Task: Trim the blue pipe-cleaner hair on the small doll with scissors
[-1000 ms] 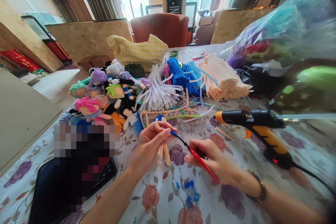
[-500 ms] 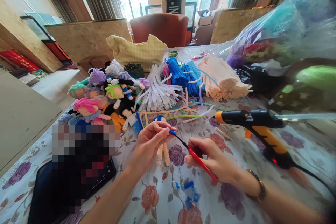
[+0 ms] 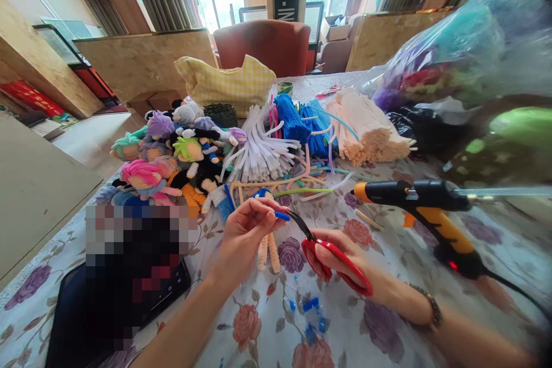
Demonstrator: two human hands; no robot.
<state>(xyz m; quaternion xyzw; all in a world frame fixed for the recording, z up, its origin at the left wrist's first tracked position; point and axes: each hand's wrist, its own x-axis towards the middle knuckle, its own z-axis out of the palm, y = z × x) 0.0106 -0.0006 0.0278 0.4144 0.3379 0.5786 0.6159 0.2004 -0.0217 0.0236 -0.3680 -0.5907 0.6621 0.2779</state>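
Between the fingertips of my left hand (image 3: 248, 230) is a short blue piece of pipe cleaner (image 3: 282, 215), its end pointing right. My right hand (image 3: 338, 250) is closed on the red handles of a pair of scissors (image 3: 356, 273), whose dark blades reach to the blue piece. Behind and below my left hand lies a small doll with blue hair, its peach legs (image 3: 271, 253) showing on the cloth. Small blue scraps (image 3: 310, 303) lie on the flowered tablecloth (image 3: 276, 305) in front of my hands.
A pile of dolls (image 3: 146, 175) and a phone (image 3: 168, 293) are at left. White (image 3: 259, 152), blue (image 3: 291, 121) and peach (image 3: 366, 132) pipe cleaner bundles stand behind my hands. A glue gun (image 3: 426, 201) with a red light lies at right, below plastic bags (image 3: 448, 63).
The scissors have turned so that both red handle loops show. Their blades have moved up at the blue piece, which now tilts slightly differently in my left hand.
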